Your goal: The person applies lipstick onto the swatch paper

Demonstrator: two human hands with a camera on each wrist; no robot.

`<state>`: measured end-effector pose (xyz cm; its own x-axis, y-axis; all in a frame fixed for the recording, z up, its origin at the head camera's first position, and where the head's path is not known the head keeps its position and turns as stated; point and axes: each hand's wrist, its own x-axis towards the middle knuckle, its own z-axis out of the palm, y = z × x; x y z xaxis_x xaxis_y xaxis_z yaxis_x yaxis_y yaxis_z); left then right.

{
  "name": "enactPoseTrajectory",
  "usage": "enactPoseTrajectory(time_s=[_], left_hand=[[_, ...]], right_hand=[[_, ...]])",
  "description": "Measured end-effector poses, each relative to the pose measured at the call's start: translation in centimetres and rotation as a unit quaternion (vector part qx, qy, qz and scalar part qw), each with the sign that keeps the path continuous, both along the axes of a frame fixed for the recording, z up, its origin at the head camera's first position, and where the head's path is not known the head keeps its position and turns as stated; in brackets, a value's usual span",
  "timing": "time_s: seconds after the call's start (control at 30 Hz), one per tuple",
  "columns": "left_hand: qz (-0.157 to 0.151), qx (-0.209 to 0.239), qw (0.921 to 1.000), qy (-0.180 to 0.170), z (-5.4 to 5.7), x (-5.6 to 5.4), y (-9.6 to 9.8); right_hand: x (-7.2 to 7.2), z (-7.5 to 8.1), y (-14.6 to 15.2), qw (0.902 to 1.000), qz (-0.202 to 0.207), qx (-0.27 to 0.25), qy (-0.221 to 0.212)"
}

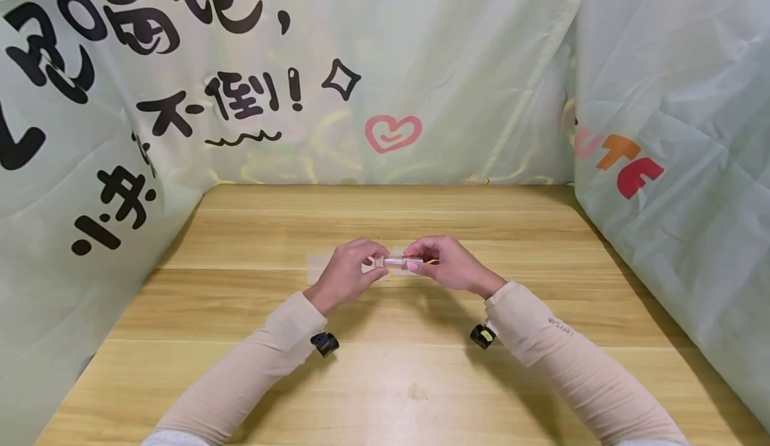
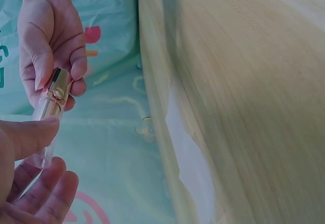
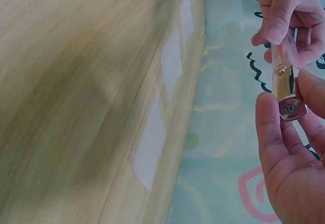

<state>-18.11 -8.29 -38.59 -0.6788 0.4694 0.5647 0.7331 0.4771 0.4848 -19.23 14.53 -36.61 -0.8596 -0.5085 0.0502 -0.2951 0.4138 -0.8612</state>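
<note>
A slim lipstick tube (image 1: 394, 262) is held level between both hands, above the middle of the table. It has a clear cap, a gold band (image 3: 285, 84) and a round label on its base end (image 3: 290, 108). My left hand (image 1: 347, 271) pinches the clear cap end between thumb and fingers. At the opposite end, my right hand (image 1: 452, 264) grips the base with thumb and fingertips. In the left wrist view the clear end (image 2: 43, 155) shows beside the left thumb, and the cap appears to be on the tube.
Pale rectangular strips (image 1: 317, 269) lie flat on the wooden table (image 1: 397, 366) beneath and behind the hands. Hanging cloth (image 1: 481, 65) with printed lettering and a pink heart stands along the back and both sides. A small black camera is worn at each wrist.
</note>
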Motion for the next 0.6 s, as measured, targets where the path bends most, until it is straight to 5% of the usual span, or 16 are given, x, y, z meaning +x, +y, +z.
enactPoseTrajectory(time_s=[0.6], left_hand=[[-0.022, 0.001, 0.9991, 0.035, -0.19, -0.13, 0.06]], right_hand=[[0.14, -0.08, 0.0, 0.9998, 0.009, -0.002, 0.016]])
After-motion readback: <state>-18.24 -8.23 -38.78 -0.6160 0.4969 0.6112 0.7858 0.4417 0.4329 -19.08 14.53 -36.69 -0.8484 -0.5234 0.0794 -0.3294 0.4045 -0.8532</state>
